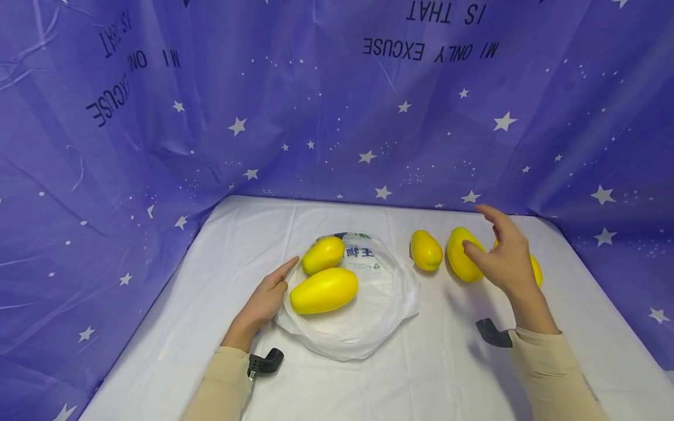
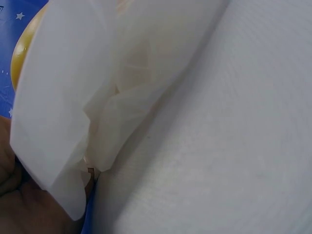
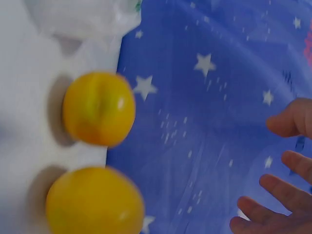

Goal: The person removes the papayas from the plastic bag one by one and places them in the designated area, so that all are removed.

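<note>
A: What takes up most of the scene?

B: A purple star-printed plastic backdrop (image 1: pixel 337 117) wraps round the back and sides. Black lettering on it reads upside down from the head view: "MI ONLY EXCUSE" and "IS THAT". Below it lies a white cloth-covered tabletop (image 1: pixel 432 374).

A: And on the cloth?

B: A crumpled white plastic bag (image 1: pixel 363 316) spread open left of centre, with green printed characters and a small logo on it that I can't read. Two glossy yellow oval fruits lie on it: the larger one (image 1: pixel 323 290) nearer the person, its long axis running left to right and tilted up a little at the right; the smaller one (image 1: pixel 323 255) just behind it, tilted the same way.

A: And outside the bag?

B: Three more yellow fruits sit to the right. The short one (image 1: pixel 426 250) is just right of the bag, the tall one (image 1: pixel 463 257) stands with its long axis pointing away from the person, and a third (image 1: pixel 536 270) is mostly hidden.

A: The hands?

B: The left hand (image 1: pixel 265 301) lies with straight fingers against the bag's left edge. The right hand (image 1: pixel 504 257) hovers with fingers spread and loosely bent over the tall fruit, gripping nothing.
</note>
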`<action>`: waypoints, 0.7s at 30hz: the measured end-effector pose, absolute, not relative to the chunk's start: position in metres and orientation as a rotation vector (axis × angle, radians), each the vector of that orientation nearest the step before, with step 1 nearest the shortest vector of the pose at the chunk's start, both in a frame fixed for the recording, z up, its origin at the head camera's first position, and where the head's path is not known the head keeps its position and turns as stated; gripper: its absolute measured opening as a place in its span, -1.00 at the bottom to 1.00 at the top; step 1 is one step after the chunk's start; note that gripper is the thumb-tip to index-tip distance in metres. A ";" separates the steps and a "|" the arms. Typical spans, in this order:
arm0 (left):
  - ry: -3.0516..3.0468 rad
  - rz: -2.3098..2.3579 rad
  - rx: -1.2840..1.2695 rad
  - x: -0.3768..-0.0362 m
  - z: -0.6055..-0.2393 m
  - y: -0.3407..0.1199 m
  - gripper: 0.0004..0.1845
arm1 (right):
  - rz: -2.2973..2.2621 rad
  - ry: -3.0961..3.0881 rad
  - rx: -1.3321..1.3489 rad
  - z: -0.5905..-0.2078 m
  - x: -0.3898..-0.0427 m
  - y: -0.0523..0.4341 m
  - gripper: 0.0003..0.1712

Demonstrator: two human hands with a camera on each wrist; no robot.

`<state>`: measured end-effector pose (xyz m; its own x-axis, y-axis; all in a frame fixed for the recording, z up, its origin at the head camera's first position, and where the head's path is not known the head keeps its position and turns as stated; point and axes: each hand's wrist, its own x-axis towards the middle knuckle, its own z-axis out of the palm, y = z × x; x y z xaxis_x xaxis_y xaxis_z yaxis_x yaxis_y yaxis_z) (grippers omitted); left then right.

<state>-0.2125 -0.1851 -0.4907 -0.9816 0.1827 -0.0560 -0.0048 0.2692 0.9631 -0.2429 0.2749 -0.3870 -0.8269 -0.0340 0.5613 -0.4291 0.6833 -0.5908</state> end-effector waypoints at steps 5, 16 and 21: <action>2.367 1.804 0.163 -0.212 -0.491 -0.186 -0.40 | 0.990 -2.383 0.538 -0.380 -0.245 0.251 -0.11; 2.350 1.814 0.174 -0.212 -0.489 -0.186 -0.41 | 0.898 -2.425 0.787 -0.376 -0.241 0.197 -0.10; 2.360 1.801 0.169 -0.212 -0.491 -0.186 -0.41 | 0.894 -2.462 0.869 -0.381 -0.238 0.176 -0.12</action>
<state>-0.2124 -0.1860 -0.4909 -0.9795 0.1908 -0.0638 -0.0112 0.2650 0.9642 -0.2380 0.1761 -0.3809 -0.7364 -0.4210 0.5295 -0.6627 0.6064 -0.4395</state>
